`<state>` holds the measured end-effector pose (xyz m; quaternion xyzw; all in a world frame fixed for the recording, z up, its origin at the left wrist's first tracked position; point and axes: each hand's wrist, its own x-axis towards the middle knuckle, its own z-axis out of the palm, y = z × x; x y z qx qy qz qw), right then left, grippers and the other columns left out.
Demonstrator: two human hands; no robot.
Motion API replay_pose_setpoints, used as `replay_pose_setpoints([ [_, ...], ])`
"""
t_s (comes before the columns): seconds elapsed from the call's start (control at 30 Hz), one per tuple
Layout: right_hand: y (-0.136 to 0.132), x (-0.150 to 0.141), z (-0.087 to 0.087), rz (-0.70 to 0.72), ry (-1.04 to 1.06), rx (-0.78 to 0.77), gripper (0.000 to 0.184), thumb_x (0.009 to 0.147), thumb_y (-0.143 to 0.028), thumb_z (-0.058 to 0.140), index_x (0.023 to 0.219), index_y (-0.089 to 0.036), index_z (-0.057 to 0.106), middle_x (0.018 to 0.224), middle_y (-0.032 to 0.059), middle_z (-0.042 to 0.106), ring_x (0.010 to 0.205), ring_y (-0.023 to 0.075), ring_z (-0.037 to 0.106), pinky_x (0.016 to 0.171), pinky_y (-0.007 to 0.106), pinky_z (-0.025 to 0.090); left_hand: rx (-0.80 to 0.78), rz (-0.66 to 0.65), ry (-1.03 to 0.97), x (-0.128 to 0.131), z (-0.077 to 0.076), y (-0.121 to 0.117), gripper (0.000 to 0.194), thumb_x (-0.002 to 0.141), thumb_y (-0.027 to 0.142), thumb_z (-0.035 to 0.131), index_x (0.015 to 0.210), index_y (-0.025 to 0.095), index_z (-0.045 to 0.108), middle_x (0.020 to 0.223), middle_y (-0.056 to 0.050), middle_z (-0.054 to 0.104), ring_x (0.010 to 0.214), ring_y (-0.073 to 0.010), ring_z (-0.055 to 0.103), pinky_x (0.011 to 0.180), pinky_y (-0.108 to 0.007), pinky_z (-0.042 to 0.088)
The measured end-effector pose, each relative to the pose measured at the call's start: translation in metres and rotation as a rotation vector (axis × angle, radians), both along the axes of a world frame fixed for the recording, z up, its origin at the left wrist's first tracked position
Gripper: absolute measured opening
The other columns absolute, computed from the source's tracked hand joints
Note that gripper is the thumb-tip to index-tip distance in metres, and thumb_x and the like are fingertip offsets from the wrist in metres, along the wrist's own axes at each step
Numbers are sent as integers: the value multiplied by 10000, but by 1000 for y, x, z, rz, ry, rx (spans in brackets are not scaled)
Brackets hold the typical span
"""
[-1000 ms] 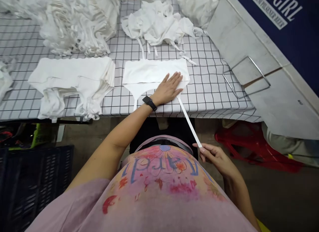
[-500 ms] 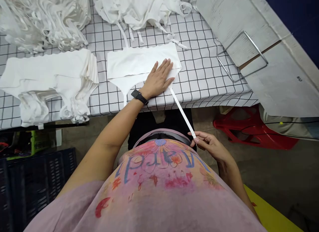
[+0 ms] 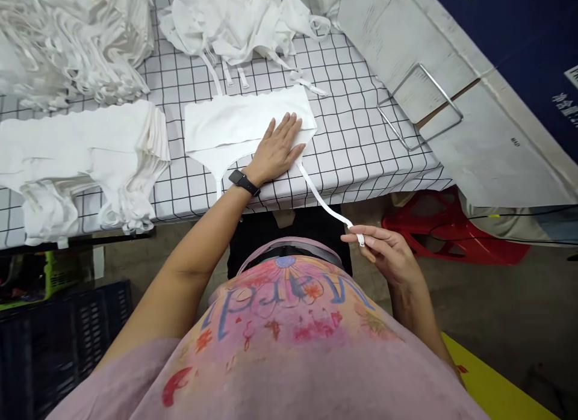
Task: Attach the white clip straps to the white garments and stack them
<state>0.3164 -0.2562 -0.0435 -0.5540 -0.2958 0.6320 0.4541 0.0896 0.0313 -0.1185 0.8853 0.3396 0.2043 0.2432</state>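
Observation:
A white strapped garment, like a bra top (image 3: 235, 119), lies flat on the checked cloth with its straps toward me. My left hand (image 3: 277, 148) rests palm down on its right part, fingers stretched out, and wears a black watch at the wrist. One thin white strap (image 3: 323, 202) runs from beside that hand over the table's front edge. My right hand (image 3: 383, 248) pinches the free end of this strap between thumb and fingers, out in front of the table. The strap hangs in a slack curve. The other strap drops at the garment's left side.
A stack of white garments (image 3: 85, 143) lies to the left, a bigger pile (image 3: 85, 41) behind it. Loose white garments (image 3: 239, 23) are heaped at the back. On the right stand a cardboard box (image 3: 497, 149) and a metal wire frame (image 3: 418, 107); a red stool (image 3: 415, 227) is below.
The strap was straight and taut and now curves slackly. My right hand has moved slightly up and to the right with its end. My left hand stays flat on the garment.

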Motion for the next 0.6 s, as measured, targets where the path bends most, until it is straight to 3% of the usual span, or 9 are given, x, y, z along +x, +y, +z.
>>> replay_pose_setpoints([
  [0.17,24,-7,7,33,-51,39,310,843,-344,785,1130,-230,805,1164,156,784,430,71,512,444,270,419,-20,48,-165,-9,25,-1,630,1065,635,262,1578,293,386,1678,-79,382,1597,-277,279,1309,-573,223],
  [0.3,44,-19,11,53,-217,81,270,902,-392,755,1094,-211,810,1049,143,810,441,100,571,477,287,491,53,233,-278,-27,59,-17,471,1086,506,371,1448,260,545,1515,-92,588,1451,-246,516,1213,-513,434],
  [0.37,56,-24,11,43,-287,107,275,913,-415,743,1081,-209,816,1030,137,813,429,100,552,470,297,496,60,342,-307,-38,69,-28,384,1078,412,427,1370,237,603,1406,-97,665,1334,-230,607,1134,-481,514],
  [0.47,79,-30,8,23,-347,138,294,897,-438,756,1084,-221,826,940,108,816,399,86,464,407,288,435,56,460,-310,-53,70,-37,286,1040,303,496,1271,230,649,1267,-84,727,1189,-214,661,1025,-450,575],
  [0.53,98,-34,6,10,-370,168,259,867,-427,789,1030,-233,842,832,74,797,476,115,529,453,287,467,69,485,-275,-61,66,-38,257,1006,257,543,1233,230,659,1210,-70,742,1132,-212,662,983,-437,583],
  [0.6,118,-39,3,-5,-372,224,187,833,-397,823,946,-251,852,830,59,779,674,168,650,593,302,540,90,473,-216,-65,62,-35,248,977,224,575,1208,227,666,1181,-58,743,1117,-219,648,980,-443,571],
])
